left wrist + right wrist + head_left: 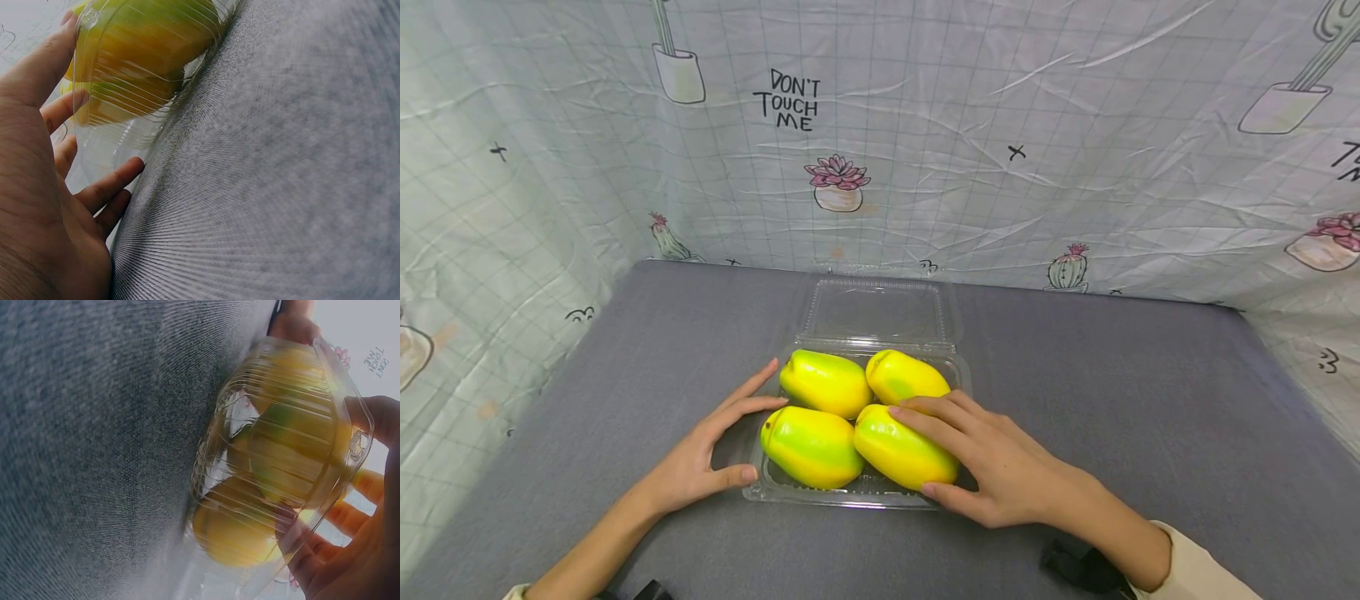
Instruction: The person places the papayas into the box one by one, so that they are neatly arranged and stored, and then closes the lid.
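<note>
Near-right mango in clear tray, just left of right hand, the nearer hand; long axis slants far-left to near-right. Right thumb and fingers clamped across it; left hand spread beside tray's left rim

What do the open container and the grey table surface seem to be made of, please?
The container looks like glossy clear plastic: fruits show through its shiny, ribbed wall. The table surface looks like matt cloth, judging by its fine weave, though the fibre is unclear.
</note>
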Available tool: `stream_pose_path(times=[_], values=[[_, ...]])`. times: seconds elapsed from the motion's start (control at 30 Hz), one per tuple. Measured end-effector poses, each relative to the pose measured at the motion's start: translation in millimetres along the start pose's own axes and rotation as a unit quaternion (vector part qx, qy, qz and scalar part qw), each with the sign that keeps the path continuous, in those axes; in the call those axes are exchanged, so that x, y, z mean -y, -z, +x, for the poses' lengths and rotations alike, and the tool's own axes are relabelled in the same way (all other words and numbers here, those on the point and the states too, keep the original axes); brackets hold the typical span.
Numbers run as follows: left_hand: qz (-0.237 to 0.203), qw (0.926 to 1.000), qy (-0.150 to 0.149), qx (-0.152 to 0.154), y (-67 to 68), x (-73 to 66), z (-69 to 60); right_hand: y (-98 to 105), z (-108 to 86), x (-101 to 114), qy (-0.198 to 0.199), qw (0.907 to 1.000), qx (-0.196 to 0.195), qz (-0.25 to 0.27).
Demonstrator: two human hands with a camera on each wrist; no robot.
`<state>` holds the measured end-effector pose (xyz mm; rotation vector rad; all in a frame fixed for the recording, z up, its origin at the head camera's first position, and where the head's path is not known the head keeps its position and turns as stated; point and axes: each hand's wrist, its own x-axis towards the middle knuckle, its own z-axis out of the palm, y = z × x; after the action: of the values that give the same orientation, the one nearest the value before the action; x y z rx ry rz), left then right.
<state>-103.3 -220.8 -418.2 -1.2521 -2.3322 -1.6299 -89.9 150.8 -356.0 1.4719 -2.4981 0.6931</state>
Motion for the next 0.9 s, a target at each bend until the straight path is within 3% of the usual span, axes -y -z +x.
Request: stream_pose_path(times=[0.9], values=[[-0.001,1.0,0.0,0.0,-0.7,-0.1,0.4,-3.0,-1.3,-1.9,0.005,0.9999,0.012,0.004]])
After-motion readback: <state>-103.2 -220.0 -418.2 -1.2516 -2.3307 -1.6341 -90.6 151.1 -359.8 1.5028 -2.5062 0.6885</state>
